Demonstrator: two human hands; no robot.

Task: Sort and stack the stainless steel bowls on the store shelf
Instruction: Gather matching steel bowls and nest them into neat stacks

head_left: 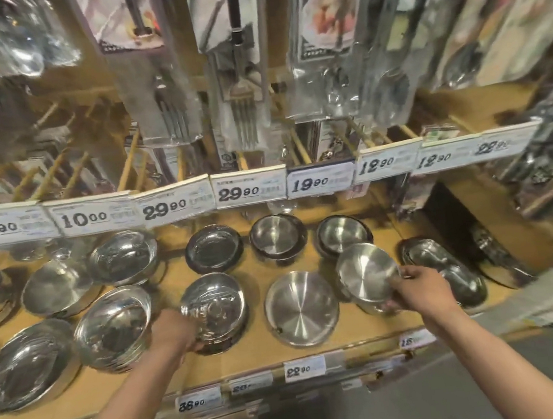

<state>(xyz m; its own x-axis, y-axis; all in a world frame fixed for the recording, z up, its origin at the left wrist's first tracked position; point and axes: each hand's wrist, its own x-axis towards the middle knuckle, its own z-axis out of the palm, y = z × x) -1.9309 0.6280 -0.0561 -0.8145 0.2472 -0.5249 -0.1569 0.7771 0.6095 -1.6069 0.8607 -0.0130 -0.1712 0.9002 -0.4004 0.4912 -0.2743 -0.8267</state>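
Several stainless steel bowls stand in stacks on the wooden shelf (261,359). My left hand (175,332) grips the near side of a shiny bowl stack (213,302) at the front middle. A small brushed steel bowl (366,273) is tilted toward me, and my right hand (419,291) holds it by its right rim above another bowl at the front right. Between the two hands lies a wide flat brushed bowl (302,308). Three smaller bowl stacks (213,247), (277,236), (342,234) line the back row.
Larger shiny bowls (114,329), (26,367), (124,257) fill the shelf's left side. Oval steel dishes (446,264) lie at the right. Packaged forks (244,116) and utensils hang above a row of price tags (248,190). More price labels (303,368) run along the shelf's front edge.
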